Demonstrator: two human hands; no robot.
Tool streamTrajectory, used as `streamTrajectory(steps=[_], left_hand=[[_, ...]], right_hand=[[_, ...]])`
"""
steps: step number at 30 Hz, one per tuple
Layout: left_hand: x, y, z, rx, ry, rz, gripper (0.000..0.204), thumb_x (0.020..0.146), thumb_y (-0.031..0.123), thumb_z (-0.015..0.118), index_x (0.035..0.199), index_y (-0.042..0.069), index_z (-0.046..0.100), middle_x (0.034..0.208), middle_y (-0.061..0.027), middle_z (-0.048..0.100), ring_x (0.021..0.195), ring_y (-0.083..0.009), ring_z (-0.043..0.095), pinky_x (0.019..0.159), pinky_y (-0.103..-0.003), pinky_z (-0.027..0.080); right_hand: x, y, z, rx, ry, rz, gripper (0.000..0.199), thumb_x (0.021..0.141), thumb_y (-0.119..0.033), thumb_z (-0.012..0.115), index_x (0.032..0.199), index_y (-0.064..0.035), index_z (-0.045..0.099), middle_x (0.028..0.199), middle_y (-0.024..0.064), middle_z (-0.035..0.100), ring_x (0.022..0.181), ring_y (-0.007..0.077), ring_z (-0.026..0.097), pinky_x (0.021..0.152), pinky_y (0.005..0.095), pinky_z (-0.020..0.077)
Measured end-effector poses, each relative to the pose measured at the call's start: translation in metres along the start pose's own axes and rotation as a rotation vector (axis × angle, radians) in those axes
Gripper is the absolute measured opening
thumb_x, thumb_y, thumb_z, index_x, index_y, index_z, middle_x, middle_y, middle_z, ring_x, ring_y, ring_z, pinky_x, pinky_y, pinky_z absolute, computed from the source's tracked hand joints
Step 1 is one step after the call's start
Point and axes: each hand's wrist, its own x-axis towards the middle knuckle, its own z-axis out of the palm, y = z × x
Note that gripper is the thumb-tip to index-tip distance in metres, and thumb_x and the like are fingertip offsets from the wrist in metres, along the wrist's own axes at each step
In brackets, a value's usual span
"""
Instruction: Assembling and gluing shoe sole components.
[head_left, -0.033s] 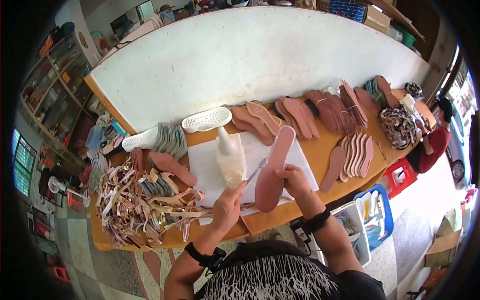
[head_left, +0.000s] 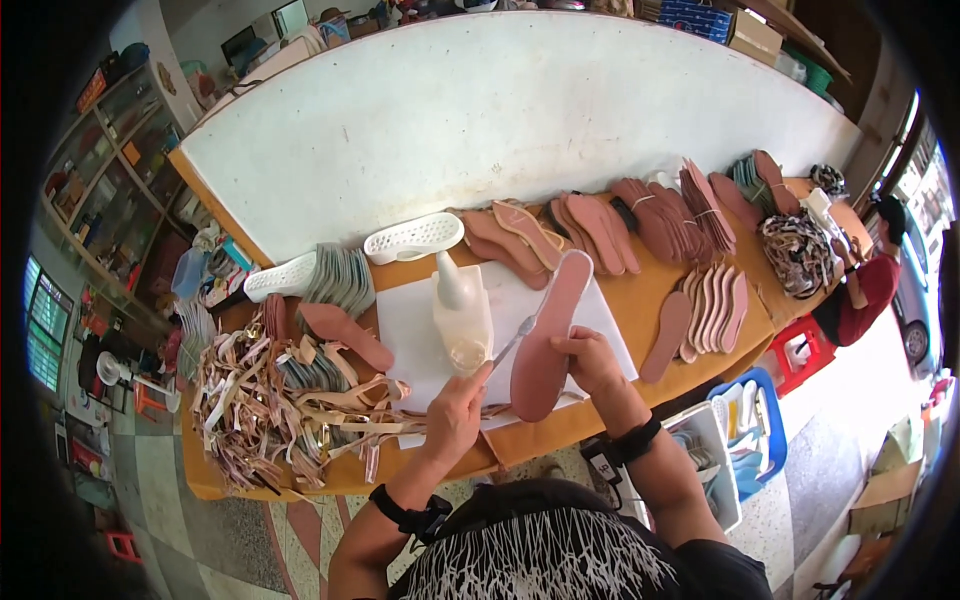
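Observation:
My right hand (head_left: 590, 358) grips a reddish-brown insole (head_left: 545, 345) by its right edge, thumb on its face. The insole is held tilted above a white sheet (head_left: 405, 325). A slim brush (head_left: 512, 342) is in the closed fingers of my left hand (head_left: 456, 408), its pale tip against the insole's left edge. Just beyond my left hand stands a cloudy white plastic bottle (head_left: 464, 310) with a tapered neck. A single reddish insole (head_left: 345, 337) lies left of the sheet.
A heap of tan and pink straps (head_left: 270, 410) covers the table's left end. White perforated soles (head_left: 413, 239) and stacked insoles (head_left: 595, 235) line the back, before a white partition (head_left: 520, 120). More insoles (head_left: 715, 310) lie right. A blue basket (head_left: 777, 430) stands below; another person (head_left: 868, 285) sits far right.

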Motion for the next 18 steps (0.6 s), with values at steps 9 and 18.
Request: streamTrajectory(steps=[9,18], left_hand=[[-0.007,-0.003,-0.002,-0.019,0.009,-0.033,0.035,0.076,0.001,0.053,0.11,0.01,0.053,0.065,-0.0132,0.047,0.059,-0.0307,0.049,0.053,-0.038,0.04],[-0.013,-0.006,-0.003,-0.008,-0.006,-0.051,0.037,0.076,0.0,0.053,0.111,0.01,0.052,0.066,-0.0135,0.047,0.06,-0.0315,0.049,0.053,-0.039,0.04]], right_hand=[[0.018,0.006,-0.007,0.157,0.046,-0.043,0.009,0.076,-0.001,0.055,0.085,0.0022,0.054,0.082,0.0102,0.059,0.073,0.02,0.058,0.068,0.0299,0.0462],[0.03,0.01,-0.019,0.335,0.061,-0.075,0.013,0.081,-0.003,0.05,0.093,0.0016,0.052,0.089,0.0091,0.058,0.082,0.0184,0.055,0.076,0.0282,0.0429]])
